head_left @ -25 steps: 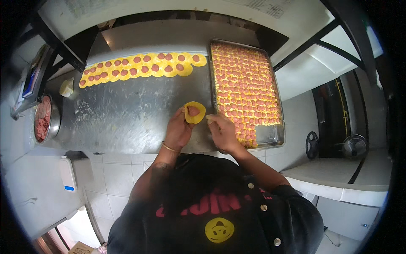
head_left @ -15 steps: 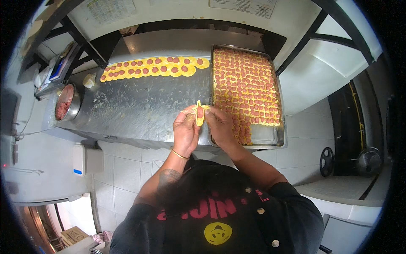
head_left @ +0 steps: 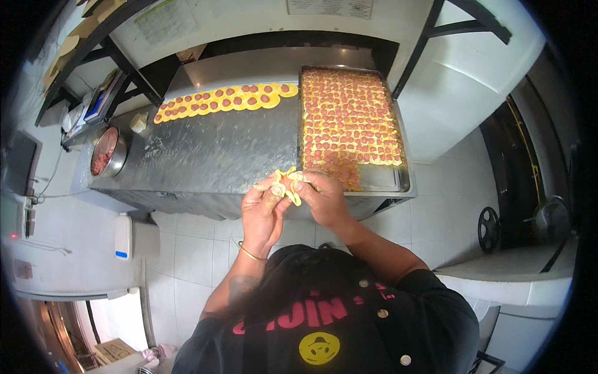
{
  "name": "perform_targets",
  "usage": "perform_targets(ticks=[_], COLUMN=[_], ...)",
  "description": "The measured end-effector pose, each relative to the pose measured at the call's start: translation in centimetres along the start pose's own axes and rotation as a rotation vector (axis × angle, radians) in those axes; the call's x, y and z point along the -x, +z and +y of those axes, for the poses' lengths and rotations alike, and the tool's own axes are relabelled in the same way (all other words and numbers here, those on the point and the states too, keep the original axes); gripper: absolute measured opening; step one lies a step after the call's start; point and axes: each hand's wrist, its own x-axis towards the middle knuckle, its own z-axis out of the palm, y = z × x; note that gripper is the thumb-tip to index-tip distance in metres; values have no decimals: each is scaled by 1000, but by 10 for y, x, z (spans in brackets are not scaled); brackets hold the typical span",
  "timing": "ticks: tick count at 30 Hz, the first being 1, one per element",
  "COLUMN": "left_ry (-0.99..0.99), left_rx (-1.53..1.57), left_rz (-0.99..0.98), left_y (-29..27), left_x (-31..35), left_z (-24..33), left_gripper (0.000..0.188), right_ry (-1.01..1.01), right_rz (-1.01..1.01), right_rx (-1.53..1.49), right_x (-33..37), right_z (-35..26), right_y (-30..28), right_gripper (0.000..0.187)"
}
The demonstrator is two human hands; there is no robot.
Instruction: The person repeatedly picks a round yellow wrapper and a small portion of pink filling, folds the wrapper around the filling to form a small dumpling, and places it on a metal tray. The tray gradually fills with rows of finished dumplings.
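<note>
Between both hands, just in front of the table's near edge, is a dumpling [head_left: 289,183] of thin yellow wrapper around pink meat filling. Its wrapper edges stand up in folds. My left hand [head_left: 261,212] pinches its left side with thumb and fingers. My right hand [head_left: 325,201] pinches the right side. To the right, a metal tray [head_left: 403,176] holds packed rows of similar small dumplings [head_left: 350,118]. Overlapping yellow wrappers [head_left: 218,103], in two rows with a dab of meat on each, lie toward the back of the table.
A steel table [head_left: 212,149] extends under the wrappers and tray. At its left end stands a metal bowl [head_left: 117,164] of pink minced meat [head_left: 103,156], with a small pale block [head_left: 139,122] beside it. Black shelf frames [head_left: 131,71] rise at the back left and right.
The dumpling's wrapper has been gathered from a flatter fold into ruffled folds around the meat. Both hands have moved slightly lower in view as the view shifted.
</note>
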Motion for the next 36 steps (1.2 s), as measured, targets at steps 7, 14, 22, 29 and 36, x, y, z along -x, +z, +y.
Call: perform_targets(ticks=[7,14,22,29,36], left_ry=[56,90,216,91,-321], left_rx=[123,48,17,53,147], left_rz=[-132,-232,-276,-334,-306], left_y=[-16,-51,-48,-44,-33], left_x=[12,39,40,30,28], left_z=[33,57,67,66,40], left_gripper=[9,6,8,12,27], right_ry=[198,-311,-309,-396,66], right_rz=[111,13,270,283,412], right_rx=[-658,400,427,690,155], right_x=[3,33,53,60,29], right_z=[-30,-55,-70,-83,-55], right_y=[58,74,108,97,120], right_gripper=[15,17,15,53,60])
